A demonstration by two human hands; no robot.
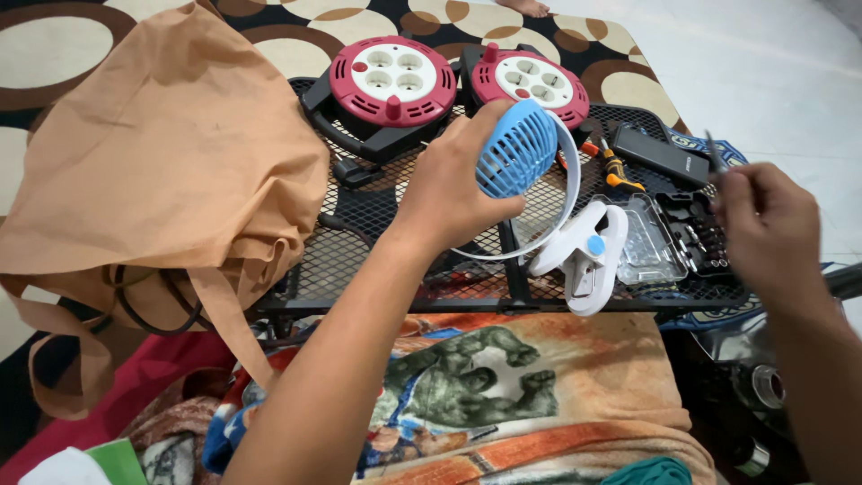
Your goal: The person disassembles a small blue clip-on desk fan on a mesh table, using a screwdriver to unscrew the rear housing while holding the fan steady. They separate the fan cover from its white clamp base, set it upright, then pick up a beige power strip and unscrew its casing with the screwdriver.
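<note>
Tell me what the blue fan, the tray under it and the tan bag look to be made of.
Blue fan, in the left hand: likely moulded plastic; smooth matte slats, white clip base.
Black tray: seemingly coated metal mesh; see-through diamond grid.
Tan bag: soft fabric, perhaps non-woven; it creases and slumps.

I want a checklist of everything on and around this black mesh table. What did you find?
Surface: black wire mesh table, standing on a patterned rug.
Job's things: small blue clip fan with a white ring and white clamp; thin screwdriver.
Clutter: two red cable reels, orange-handled screwdriver, bit set case, black box, tan cloth bag.
Grippers: left hand holds the fan; right hand holds the thin screwdriver.
Cables: a black cord under the bag.
Surroundings: printed blanket on the lap, white tiled floor, someone's foot at the top.
</note>
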